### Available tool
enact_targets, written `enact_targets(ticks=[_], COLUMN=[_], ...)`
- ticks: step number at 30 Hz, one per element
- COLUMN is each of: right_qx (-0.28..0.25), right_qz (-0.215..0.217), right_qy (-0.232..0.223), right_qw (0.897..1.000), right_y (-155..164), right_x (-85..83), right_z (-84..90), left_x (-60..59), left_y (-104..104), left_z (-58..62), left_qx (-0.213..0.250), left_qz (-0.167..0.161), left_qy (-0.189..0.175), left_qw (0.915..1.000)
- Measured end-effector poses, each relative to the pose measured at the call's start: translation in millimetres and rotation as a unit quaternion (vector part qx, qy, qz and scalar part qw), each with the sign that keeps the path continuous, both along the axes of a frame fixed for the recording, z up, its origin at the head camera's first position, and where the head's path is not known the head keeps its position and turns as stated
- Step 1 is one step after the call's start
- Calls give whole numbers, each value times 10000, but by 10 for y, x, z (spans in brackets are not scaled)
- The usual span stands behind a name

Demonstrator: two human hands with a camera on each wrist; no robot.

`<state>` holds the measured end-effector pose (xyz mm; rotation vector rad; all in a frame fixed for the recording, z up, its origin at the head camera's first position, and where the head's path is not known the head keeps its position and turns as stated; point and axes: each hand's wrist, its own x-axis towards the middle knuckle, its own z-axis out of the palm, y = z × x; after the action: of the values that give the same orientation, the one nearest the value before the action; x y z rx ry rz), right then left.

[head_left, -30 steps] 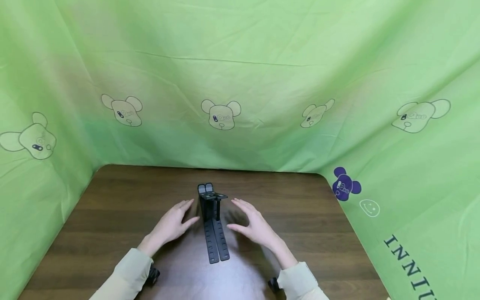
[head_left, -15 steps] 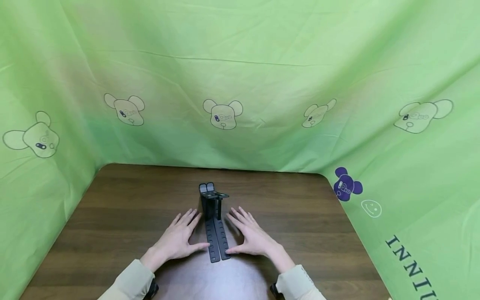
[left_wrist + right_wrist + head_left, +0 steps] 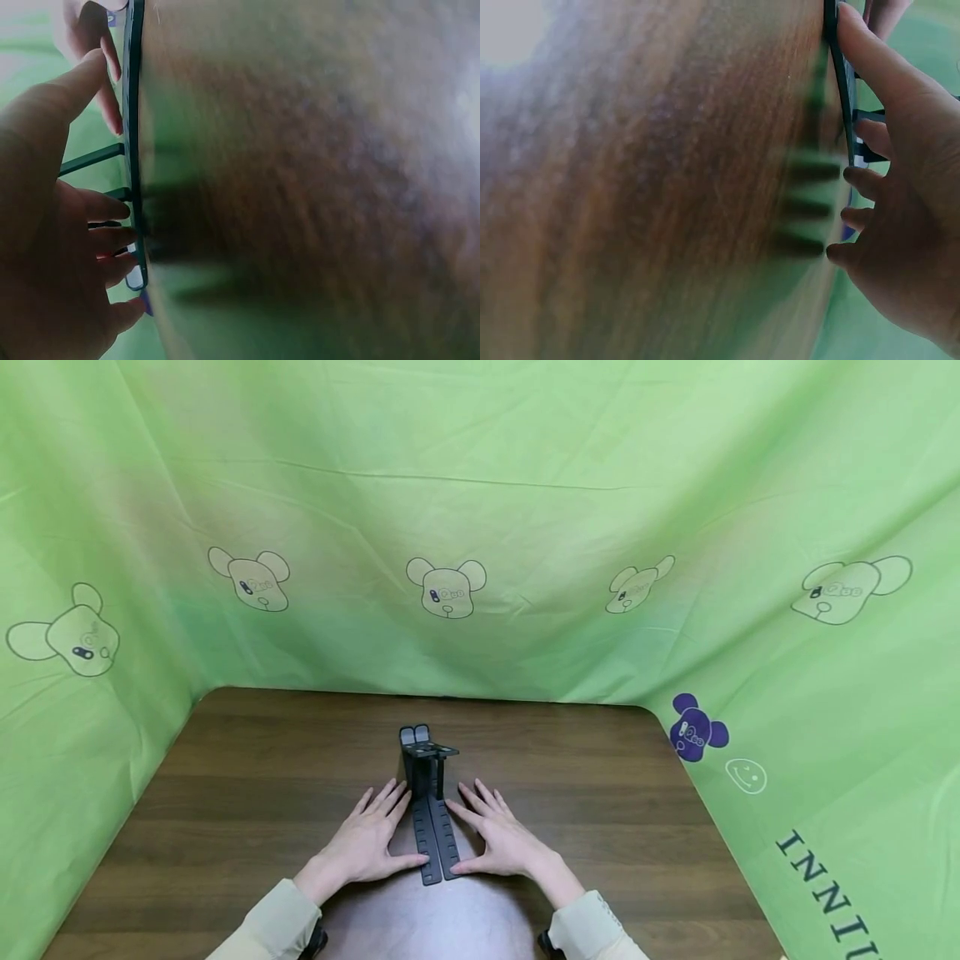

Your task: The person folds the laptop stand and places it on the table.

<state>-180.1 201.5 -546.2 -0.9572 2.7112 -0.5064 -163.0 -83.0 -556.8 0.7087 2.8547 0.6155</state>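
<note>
- Head view: a black stand (image 3: 431,810) sits mid-bench (image 3: 225,793); the left hand (image 3: 371,843) and right hand (image 3: 498,839) lie flat just beside it, fingers straight, thumbs touching its base strips.
- Left wrist view: the left hand (image 3: 52,247) is spread beside the stand (image 3: 135,150).
- Right wrist view: the right hand (image 3: 900,195) is spread, thumb on the stand (image 3: 838,67).

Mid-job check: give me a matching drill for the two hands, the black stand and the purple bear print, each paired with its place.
Things:
1. left hand
2. right hand
3. black stand
4. purple bear print

Places:
A. on the green cloth by the table's far right corner
B. flat on the table, right of the stand
C. between the two hands
D. flat on the table, left of the stand

Pairs: 1-D, 2-B, 3-C, 4-A
</note>
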Motion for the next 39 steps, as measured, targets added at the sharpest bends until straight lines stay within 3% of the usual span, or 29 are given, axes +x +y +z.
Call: enact_targets(ticks=[15, 39], right_qx=[51, -57], right_qz=[39, 97], right_qy=[33, 271], right_qw=[10000, 9996], right_y=[-29, -110], right_x=[23, 106], right_z=[-16, -49], left_x=[4, -44], left_y=[14, 17], left_z=[-2, 9], left_qx=[-58, -108], left_qz=[-10, -191], left_qy=[-212, -183], left_qw=[9998, 9996])
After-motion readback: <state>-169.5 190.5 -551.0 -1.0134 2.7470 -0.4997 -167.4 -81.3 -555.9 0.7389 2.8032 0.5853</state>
